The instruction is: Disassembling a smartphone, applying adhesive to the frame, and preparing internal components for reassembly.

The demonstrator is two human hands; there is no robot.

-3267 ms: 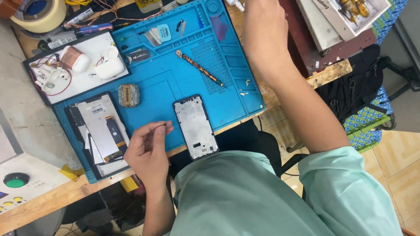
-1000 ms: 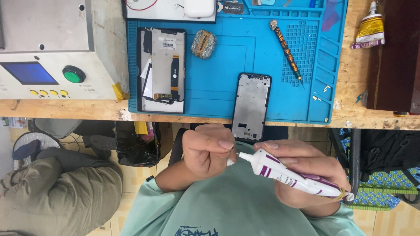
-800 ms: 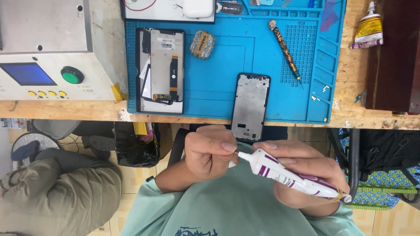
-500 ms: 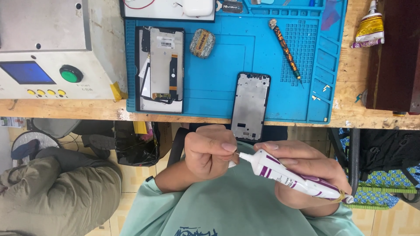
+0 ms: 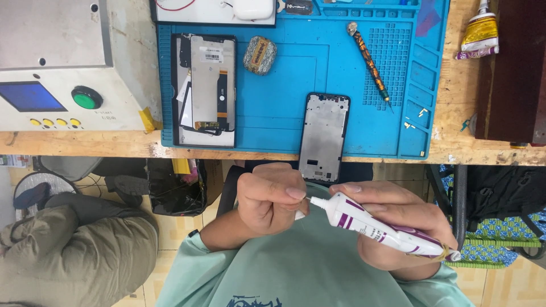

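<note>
Blue mat (image 5: 284, 122) on bench; phone frame (image 5: 323, 136), screwdriver (image 5: 369, 59), grey machine (image 5: 62, 62).

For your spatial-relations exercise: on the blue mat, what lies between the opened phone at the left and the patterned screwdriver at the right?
In the head view, a grey-green pad lies between the opened phone and the screwdriver; lower down, the phone frame.

Your right hand (image 5: 398, 224) holds a glue tube (image 5: 378, 224) of soft plastic, white and purple, a little glossy. Your left hand (image 5: 270, 196) pinches its smooth white nozzle. The work mat (image 5: 284, 122) looks like matt blue rubber. On it, the phone frame (image 5: 324, 136) shows dull grey metal with a black plastic edge. The bench (image 5: 449, 122) is rough bare wood, stained. The machine box (image 5: 68, 62) has painted metal, worn and scratched. Your shirt (image 5: 296, 267) is soft green cloth.
</note>
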